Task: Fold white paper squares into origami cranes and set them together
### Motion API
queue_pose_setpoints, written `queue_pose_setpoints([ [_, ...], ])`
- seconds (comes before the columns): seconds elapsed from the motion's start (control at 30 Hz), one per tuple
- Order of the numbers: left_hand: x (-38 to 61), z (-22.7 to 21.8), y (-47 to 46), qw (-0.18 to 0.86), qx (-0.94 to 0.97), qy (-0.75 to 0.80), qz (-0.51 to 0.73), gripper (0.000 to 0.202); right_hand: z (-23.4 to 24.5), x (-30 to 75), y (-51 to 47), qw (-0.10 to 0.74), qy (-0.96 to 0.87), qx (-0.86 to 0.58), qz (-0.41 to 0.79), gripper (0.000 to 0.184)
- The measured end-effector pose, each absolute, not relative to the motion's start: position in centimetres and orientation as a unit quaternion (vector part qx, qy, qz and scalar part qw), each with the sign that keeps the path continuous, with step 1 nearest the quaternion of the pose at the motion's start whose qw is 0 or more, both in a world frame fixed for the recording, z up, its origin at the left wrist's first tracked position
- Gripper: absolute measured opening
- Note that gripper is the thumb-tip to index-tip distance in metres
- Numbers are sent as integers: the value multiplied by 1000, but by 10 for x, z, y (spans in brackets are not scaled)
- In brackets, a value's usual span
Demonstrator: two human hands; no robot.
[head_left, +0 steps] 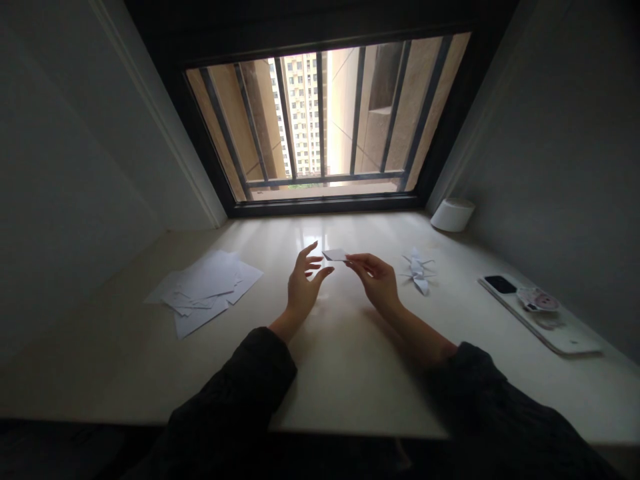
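Note:
My right hand [376,276] pinches a small folded piece of white paper [335,255] by its right edge and holds it a little above the pale tabletop [345,360]. My left hand [303,283] hovers just left of the paper with its fingers spread and curved, not touching it. Both arms wear dark sleeves.
A loose stack of white paper sheets [205,289] lies to the left. A folded paper crane [418,269] rests right of my right hand. A white phone [537,312] with a sticker lies at the far right, a white round object [453,215] by the barred window [325,120].

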State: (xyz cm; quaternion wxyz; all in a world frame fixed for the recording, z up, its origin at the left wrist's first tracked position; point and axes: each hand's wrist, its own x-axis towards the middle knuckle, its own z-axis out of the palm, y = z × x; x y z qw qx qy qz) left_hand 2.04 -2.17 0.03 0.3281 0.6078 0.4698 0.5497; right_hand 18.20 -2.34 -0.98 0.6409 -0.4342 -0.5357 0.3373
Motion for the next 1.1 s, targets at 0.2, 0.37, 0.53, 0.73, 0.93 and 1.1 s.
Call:
queue_pose_setpoints([
  [0.2,21,5,-24,312,657,416,546,50,-6,185,-27,612,-588,-458,266,18],
  [0.37,22,4,-24,317,652,413,551,28,-5,184,-27,606,-608,-430,279,16],
  [0.53,22,4,-25,318,640,411,566,21,-8,182,-25,603,-591,-405,351,19],
  [0.73,22,4,-26,326,631,425,561,19,-10,181,-24,608,-548,-406,407,18],
  [0.93,24,-1,-22,414,562,422,578,21,-12,179,-23,610,-519,-406,441,20],
  [1.1,26,-2,-22,433,528,418,599,22,-12,176,-23,621,-458,-399,495,25],
])
